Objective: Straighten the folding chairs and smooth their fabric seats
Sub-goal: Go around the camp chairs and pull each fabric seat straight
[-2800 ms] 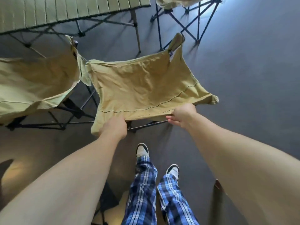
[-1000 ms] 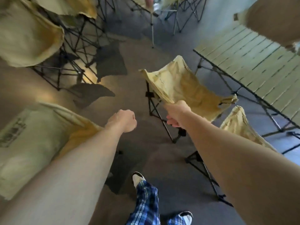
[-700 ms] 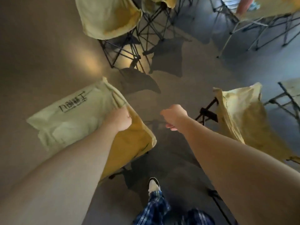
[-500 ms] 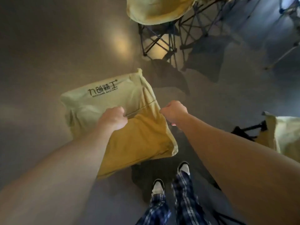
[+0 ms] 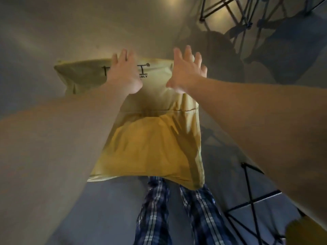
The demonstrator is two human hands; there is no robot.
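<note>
A folding chair with a yellow-tan fabric seat (image 5: 152, 144) stands right in front of me, its backrest (image 5: 83, 75) pale and printed with black lettering. My left hand (image 5: 123, 73) lies flat on the upper backrest, fingers spread, covering part of the lettering. My right hand (image 5: 187, 69) is spread open at the backrest's top right edge, palm down on or just above the fabric. Neither hand holds anything. My left forearm hides the seat's left side.
Black metal frames of other folding chairs (image 5: 235, 13) stand at the top right, casting dark shadows on the grey floor (image 5: 53, 29). Another chair's black frame (image 5: 251, 206) and a scrap of its yellow fabric (image 5: 300, 232) sit at the lower right. My plaid trouser legs (image 5: 177, 214) are below the seat.
I turned left from the earlier chair to this one. Both hands, closed on its fabric half a second ago, have opened and slid up onto the backrest, fingers spread.
</note>
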